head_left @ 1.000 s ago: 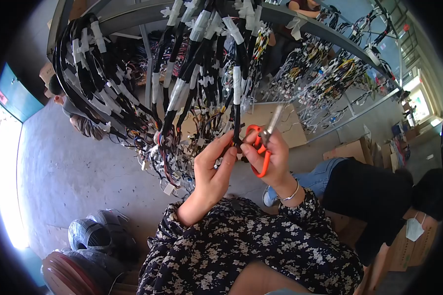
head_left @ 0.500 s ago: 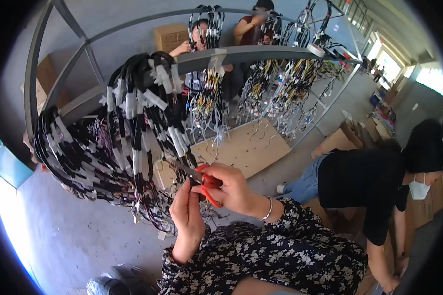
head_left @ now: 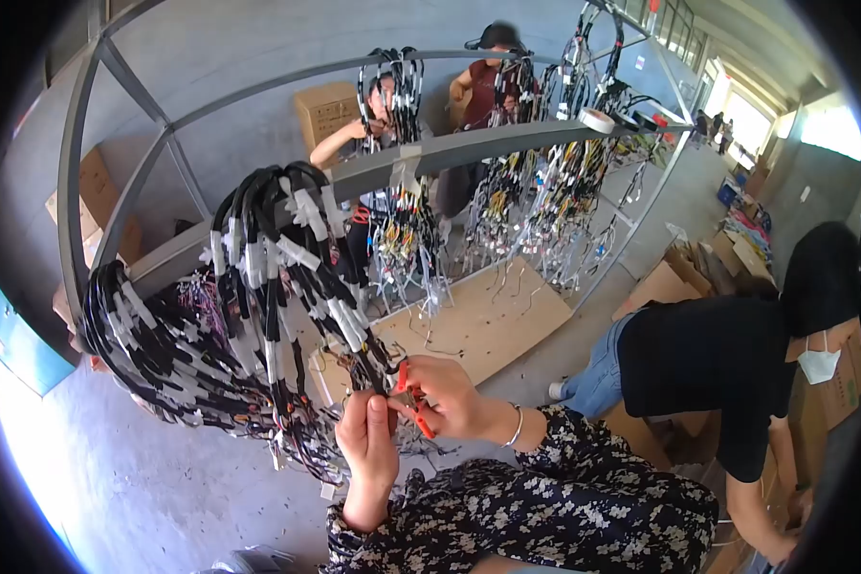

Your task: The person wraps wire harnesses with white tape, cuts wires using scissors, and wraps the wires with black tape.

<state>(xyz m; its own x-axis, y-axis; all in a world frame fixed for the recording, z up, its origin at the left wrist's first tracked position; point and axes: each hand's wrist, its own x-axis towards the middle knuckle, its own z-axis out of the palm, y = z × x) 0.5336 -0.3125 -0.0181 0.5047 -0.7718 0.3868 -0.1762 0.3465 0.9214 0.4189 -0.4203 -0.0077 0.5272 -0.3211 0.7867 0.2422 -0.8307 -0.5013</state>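
Note:
A pair of red-handled cutters [head_left: 422, 423] is in my right hand [head_left: 457, 398], its handles spread apart; the small jaws are hard to make out. My left hand [head_left: 365, 442] is closed, thumb against fingers, on a wire end of the harness right beside the tool. Above both hands hangs a thick bundle of black wire harnesses [head_left: 275, 277] wrapped with white tape, draped over a grey metal rail [head_left: 364, 174]. Its loose lower ends reach down to my fingers, which partly hide them.
More wire harnesses [head_left: 129, 330] hang at the left, and others with coloured wires [head_left: 402, 225] further along the frame. Two people stand behind it. At the right a person in black [head_left: 703, 354] bends over cardboard boxes [head_left: 679, 277]. A tape roll [head_left: 597, 121] sits on the rail.
The view has tilted up, so the rack and hands sit lower. The cutters' handles look turned and more spread. My left hand's fingers have curled in more beside the tool.

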